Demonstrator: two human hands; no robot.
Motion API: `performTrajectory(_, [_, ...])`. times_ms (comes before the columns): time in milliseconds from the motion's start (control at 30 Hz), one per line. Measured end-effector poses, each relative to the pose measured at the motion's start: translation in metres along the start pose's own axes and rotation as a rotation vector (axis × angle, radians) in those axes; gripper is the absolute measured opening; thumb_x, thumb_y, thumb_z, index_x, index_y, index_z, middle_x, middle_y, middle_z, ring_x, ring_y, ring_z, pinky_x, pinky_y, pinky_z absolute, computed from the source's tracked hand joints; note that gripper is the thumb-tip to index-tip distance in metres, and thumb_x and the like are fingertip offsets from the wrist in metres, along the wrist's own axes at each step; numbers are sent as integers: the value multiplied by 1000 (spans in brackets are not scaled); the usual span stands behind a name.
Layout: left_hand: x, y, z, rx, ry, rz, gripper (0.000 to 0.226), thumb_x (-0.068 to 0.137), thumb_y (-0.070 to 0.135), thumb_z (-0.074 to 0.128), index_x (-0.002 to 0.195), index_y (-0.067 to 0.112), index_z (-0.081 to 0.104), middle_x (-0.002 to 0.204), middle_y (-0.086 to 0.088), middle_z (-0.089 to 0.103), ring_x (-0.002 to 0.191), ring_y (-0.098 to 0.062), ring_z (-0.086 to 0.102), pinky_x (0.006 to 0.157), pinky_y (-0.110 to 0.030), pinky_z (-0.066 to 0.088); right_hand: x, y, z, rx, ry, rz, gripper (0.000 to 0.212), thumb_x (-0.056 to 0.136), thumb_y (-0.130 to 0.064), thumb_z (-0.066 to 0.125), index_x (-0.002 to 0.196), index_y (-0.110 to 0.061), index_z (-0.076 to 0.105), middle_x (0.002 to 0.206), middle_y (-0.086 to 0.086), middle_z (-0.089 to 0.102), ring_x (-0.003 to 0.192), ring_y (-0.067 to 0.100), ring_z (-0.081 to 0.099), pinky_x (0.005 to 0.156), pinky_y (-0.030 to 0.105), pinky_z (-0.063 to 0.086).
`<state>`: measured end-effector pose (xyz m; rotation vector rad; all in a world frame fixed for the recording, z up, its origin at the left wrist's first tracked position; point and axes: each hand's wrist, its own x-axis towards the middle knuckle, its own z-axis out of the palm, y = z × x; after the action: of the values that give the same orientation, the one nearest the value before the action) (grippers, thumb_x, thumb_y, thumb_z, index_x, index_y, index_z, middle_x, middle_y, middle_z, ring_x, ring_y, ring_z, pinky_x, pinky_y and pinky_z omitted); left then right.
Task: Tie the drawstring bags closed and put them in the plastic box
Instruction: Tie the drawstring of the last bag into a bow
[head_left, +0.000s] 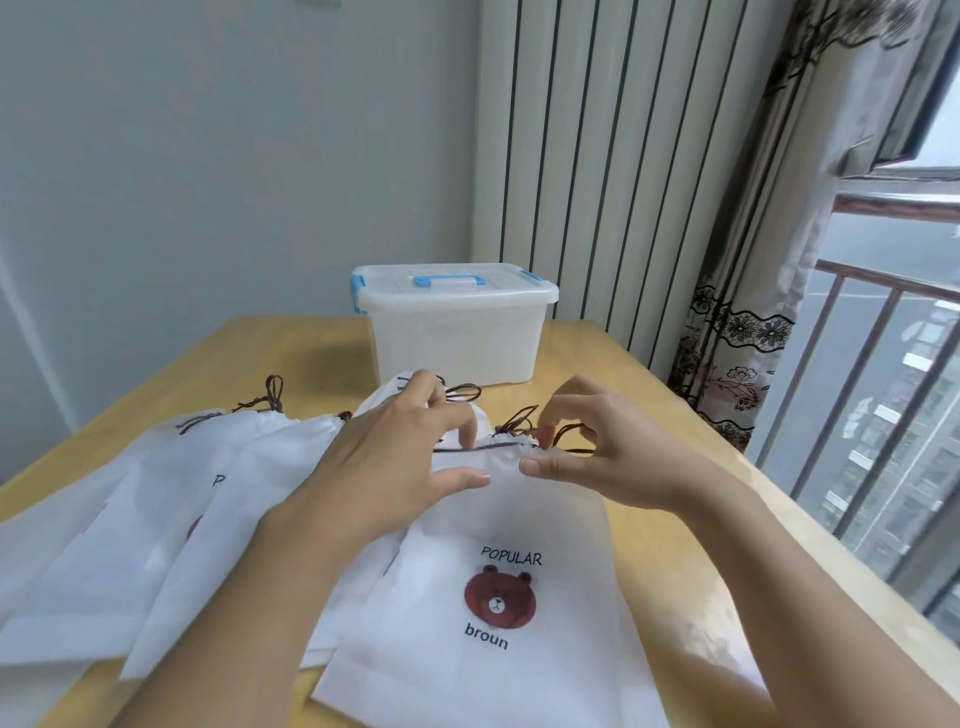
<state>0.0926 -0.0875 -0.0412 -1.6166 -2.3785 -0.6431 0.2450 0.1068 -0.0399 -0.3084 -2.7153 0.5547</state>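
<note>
- A person's two hands work at the gathered mouth of a white bag (498, 545) printed with a brown bear, lying near on the wooden worktop (649, 415).
- The left hand (400, 457) pinches the dark cord (467, 449) with fingers curled over the bag's neck, thumb stretched along the fabric.
- The right hand (587, 441) pinches the cord's loops at the right of the neck, thumb pressed to the fabric, tip to tip with the left thumb.
- More white bags (197, 493) lie overlapped to the left, their cords at the far ends.
- The box (457, 332), translucent with blue latches and handle, stands lidded at the far side, beyond the hands.
- A patterned curtain (753, 260) hangs at right.
</note>
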Motion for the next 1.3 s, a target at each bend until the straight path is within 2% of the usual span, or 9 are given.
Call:
performTrajectory(167, [3,1,6,-17,17,-30,39,95,53,53,71,23,60,90,6,46,77,-6,49,61,-28,37,1,0,2,-89,-73,30,47,99,-56,48,82,-17,68,92,1,61,76,8,53,63,17,34])
performTrajectory(333, [2,14,1,-682,-55,49,46,97,36,55,68,1,56,83,2,50,71,-5,49,65,-11,39,3,4,3,31,-94,46,44,101,-46,54,82,-7,65,93,4,61,80,22,55,76,38,46])
performTrajectory(500, [-2,27,-4,-1032,-177,128,34,92,35,55,73,10,66,105,1,72,97,-21,66,90,-25,49,5,-2,17,46,-74,-128,23,98,-43,59,88,-28,73,104,-14,59,99,3,55,88,24,43])
performTrajectory(567, [0,31,4,-1166,-100,25,35,98,30,50,77,5,64,89,-10,73,85,-21,67,90,-27,51,4,-12,24,36,-18,-194,19,99,-37,61,81,-34,69,97,-14,61,96,1,55,83,19,40])
performTrajectory(633, [4,33,14,-1299,-25,-120,33,104,22,45,83,1,61,73,-8,66,72,-19,64,80,-30,55,3,-19,29,28,56,-215,31,102,-37,56,77,-23,68,82,-9,62,84,6,56,74,17,39])
performTrajectory(767, [10,30,23,-1240,120,-293,30,106,17,40,86,8,61,63,5,59,60,-8,59,65,-19,47,2,-24,27,262,43,-73,38,102,-35,56,74,-9,59,62,-10,51,58,9,43,58,26,35])
performTrajectory(1000, [7,28,28,-1195,77,-201,25,105,14,45,95,8,68,67,4,50,65,-4,50,68,-10,43,6,-19,20,388,131,37,39,102,-30,58,77,-1,54,60,-3,37,55,12,30,52,30,26])
performTrajectory(1167, [7,33,28,-1170,102,-165,26,101,23,53,92,9,73,55,4,40,52,-7,34,54,-11,33,-2,-33,13,414,195,-116,7,99,-26,65,100,-24,71,56,-9,27,53,12,22,48,24,21])
performTrajectory(1300, [7,31,28,-1132,87,-163,33,101,26,54,83,2,69,56,1,39,50,-6,32,51,-15,30,-5,-34,11,465,207,-153,23,93,-9,68,108,-24,76,57,-11,26,54,10,22,51,19,22])
